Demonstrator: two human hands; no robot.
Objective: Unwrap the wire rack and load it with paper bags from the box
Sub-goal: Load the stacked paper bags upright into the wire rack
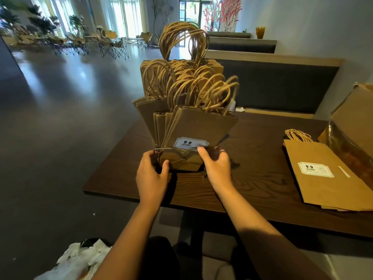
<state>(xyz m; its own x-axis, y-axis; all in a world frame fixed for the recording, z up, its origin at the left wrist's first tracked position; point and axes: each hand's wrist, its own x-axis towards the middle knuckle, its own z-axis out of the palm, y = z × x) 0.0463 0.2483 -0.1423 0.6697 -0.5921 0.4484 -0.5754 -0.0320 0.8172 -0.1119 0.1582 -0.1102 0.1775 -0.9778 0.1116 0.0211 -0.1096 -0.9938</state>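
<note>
Thin metal wire rack [161, 150] sits near the left front corner of the dark wood-grain table [252, 184], packed with upright brown kraft paper bags with twisted paper-cord handles [193, 126]. Bags stand in tiers: front row lowest, rows behind stepping up, tallest handles at the back. Front bag leans right and carries a white "9.9" price label [190, 142]. Only a few rack wires show at the front bottom edge; rest is hidden by bags.

Left hand [152, 174] grasps the rack's front left corner, thumb pressed on the lower front of the bags, fingers wrapped round the side. Right hand [217, 166] grasps the front right corner, thumb up against the front bag near the label, fingers curled round the far side; fingertips are blurred.

A separate flat brown paper bag with the same 9.9 label [327, 174] lies on the table to the right, well apart from the rack, on top of at least one more flat bag. Just beyond it, at the right edge, the open brown cardboard box [355, 122], flap up, interior not visible.

White crumpled plastic wrapping [78, 259] lies on the grey floor [50, 138] at lower left. Dark padded bench back [282, 87] behind the table; folding chairs [105, 45] far across the room.
</note>
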